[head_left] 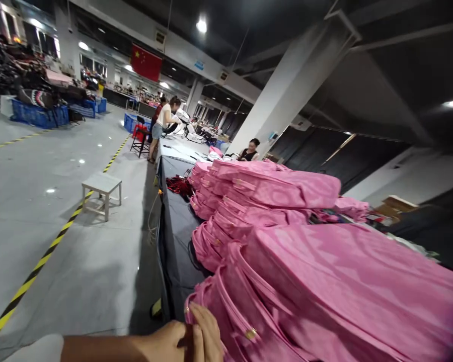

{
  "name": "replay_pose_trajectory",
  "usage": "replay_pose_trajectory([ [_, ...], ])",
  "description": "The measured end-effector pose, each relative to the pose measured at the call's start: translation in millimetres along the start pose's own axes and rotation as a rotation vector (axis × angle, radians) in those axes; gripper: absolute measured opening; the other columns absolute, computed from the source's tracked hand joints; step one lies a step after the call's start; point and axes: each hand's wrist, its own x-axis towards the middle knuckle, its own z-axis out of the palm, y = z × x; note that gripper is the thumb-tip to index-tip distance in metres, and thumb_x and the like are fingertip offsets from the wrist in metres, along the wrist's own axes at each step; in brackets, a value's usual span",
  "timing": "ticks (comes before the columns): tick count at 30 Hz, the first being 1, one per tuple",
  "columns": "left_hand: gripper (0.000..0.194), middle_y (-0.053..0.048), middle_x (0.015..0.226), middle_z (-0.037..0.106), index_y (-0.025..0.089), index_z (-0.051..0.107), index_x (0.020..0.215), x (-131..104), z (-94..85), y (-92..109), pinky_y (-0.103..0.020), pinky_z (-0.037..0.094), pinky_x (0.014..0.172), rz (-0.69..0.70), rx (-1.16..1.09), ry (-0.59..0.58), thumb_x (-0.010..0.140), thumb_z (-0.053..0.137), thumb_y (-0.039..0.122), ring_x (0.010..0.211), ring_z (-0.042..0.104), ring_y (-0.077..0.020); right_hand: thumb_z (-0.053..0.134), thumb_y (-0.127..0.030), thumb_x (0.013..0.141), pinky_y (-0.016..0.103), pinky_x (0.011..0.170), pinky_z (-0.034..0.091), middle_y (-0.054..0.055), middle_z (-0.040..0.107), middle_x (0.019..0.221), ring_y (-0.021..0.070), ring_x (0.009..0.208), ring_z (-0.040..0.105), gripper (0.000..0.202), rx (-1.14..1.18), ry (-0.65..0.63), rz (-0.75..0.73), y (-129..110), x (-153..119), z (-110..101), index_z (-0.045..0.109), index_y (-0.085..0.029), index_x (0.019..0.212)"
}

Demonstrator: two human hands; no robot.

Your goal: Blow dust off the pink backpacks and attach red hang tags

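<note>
My left hand (196,337) comes in from the lower left, its fingers bent and pressed together on the front edge of the nearest pink backpack (358,276). That backpack lies on its side, with a curved zipper and a gold-coloured zipper pull (250,333) close to my fingers. Part of the grip is hidden at the bottom of the picture. Behind it, more pink backpacks (279,183) are stacked in a row along a dark-covered table (177,216). My right hand is out of view.
A bundle of dark red straps (179,186) lies at the table's left edge. On the floor to the left stand a small stool (101,183) and blue crates (40,113). One person (164,120) stands farther along the table; another (250,150) is behind the stack.
</note>
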Motion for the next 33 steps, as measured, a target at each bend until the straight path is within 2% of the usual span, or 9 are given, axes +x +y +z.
replay_pose_trajectory([
  [3, 0.028, -0.001, 0.077, 0.068, 0.015, 0.071, 0.081, 6, -57.2, 10, -0.027, 0.050, 0.072, 0.003, 0.066, 0.079, 0.086, 0.062, 0.041, 0.075, 0.059, -0.0168, 0.039, -0.040, 0.101, 0.044, 0.097, 0.051, 0.008, 0.071, 0.115, 0.0253, 0.111, 0.064, 0.037, 0.136, -0.097, 0.001, -4, 48, 55, 0.070, -0.028, 0.117],
  [5, 0.031, -0.002, 0.072, 0.066, 0.014, 0.070, 0.076, 9, -93.7, 17, -0.026, 0.048, 0.071, 0.020, 0.097, 0.212, 0.086, 0.058, 0.040, 0.073, 0.058, -0.0165, 0.036, -0.039, 0.102, 0.039, 0.094, 0.052, 0.008, 0.071, 0.113, 0.0225, 0.108, 0.064, 0.038, 0.241, -0.189, 0.034, -15, 79, 90, 0.070, -0.026, 0.114],
  [12, 0.035, -0.002, 0.068, 0.063, 0.017, 0.071, 0.090, 17, -221.4, 35, -0.027, 0.050, 0.070, 0.007, 0.043, 0.599, 0.084, 0.059, 0.050, 0.069, 0.059, -0.0171, 0.034, -0.043, 0.103, 0.033, 0.092, 0.049, 0.007, 0.071, 0.100, 0.0185, 0.098, 0.065, 0.042, 0.579, -0.415, 0.019, -51, 196, 211, 0.070, -0.022, 0.108],
  [15, 0.044, -0.001, 0.065, 0.060, 0.019, 0.071, 0.091, 50, -273.7, 25, -0.027, 0.050, 0.063, -0.021, 0.038, 0.713, 0.080, 0.062, 0.060, 0.064, 0.056, -0.0164, 0.034, -0.042, 0.103, 0.033, 0.090, 0.050, 0.006, 0.072, 0.099, 0.0185, 0.097, 0.065, 0.042, 0.635, -0.448, -0.015, -33, 249, 251, 0.070, -0.022, 0.108],
  [18, 0.050, 0.000, 0.065, 0.061, 0.019, 0.072, 0.099, 112, -327.4, 15, -0.026, 0.049, 0.058, -0.068, 0.070, 0.765, 0.077, 0.064, 0.063, 0.059, 0.055, -0.0145, 0.035, -0.043, 0.102, 0.032, 0.084, 0.052, 0.007, 0.073, 0.097, 0.0188, 0.093, 0.067, 0.042, 0.634, -0.457, 0.001, 10, 313, 287, 0.070, -0.021, 0.109],
  [21, 0.052, -0.001, 0.066, 0.063, 0.018, 0.073, 0.100, 191, -379.1, 25, -0.026, 0.048, 0.058, -0.088, 0.149, 0.702, 0.077, 0.065, 0.064, 0.060, 0.058, -0.0156, 0.034, -0.047, 0.102, 0.032, 0.079, 0.054, 0.007, 0.074, 0.091, 0.0192, 0.087, 0.069, 0.047, 0.605, -0.428, 0.024, 57, 388, 310, 0.072, -0.019, 0.105],
  [25, 0.042, -0.006, 0.077, 0.069, 0.016, 0.073, 0.097, 286, -426.4, 60, -0.027, 0.050, 0.065, -0.044, 0.256, 0.468, 0.082, 0.062, 0.053, 0.068, 0.062, -0.0177, 0.035, -0.046, 0.102, 0.031, 0.079, 0.054, 0.006, 0.074, 0.091, 0.0181, 0.085, 0.068, 0.046, 0.519, -0.408, 0.026, 99, 479, 311, 0.073, -0.020, 0.106],
  [29, 0.034, -0.006, 0.082, 0.070, 0.015, 0.070, 0.105, 357, -441.9, 79, -0.026, 0.050, 0.069, -0.039, 0.235, 0.335, 0.089, 0.053, 0.039, 0.071, 0.063, -0.0166, 0.037, -0.043, 0.102, 0.033, 0.089, 0.051, 0.007, 0.074, 0.105, 0.0191, 0.097, 0.067, 0.042, 0.446, -0.355, 0.067, 134, 524, 301, 0.071, -0.022, 0.114],
  [33, 0.026, -0.002, 0.076, 0.069, 0.017, 0.071, 0.094, 426, -441.4, 87, -0.022, 0.046, 0.068, -0.023, 0.447, 0.049, 0.088, 0.046, 0.023, 0.068, 0.062, -0.0138, 0.039, -0.048, 0.100, 0.036, 0.091, 0.052, 0.010, 0.073, 0.108, 0.0219, 0.100, 0.068, 0.045, 0.441, -0.238, 0.309, 179, 533, 289, 0.071, -0.020, 0.115],
])
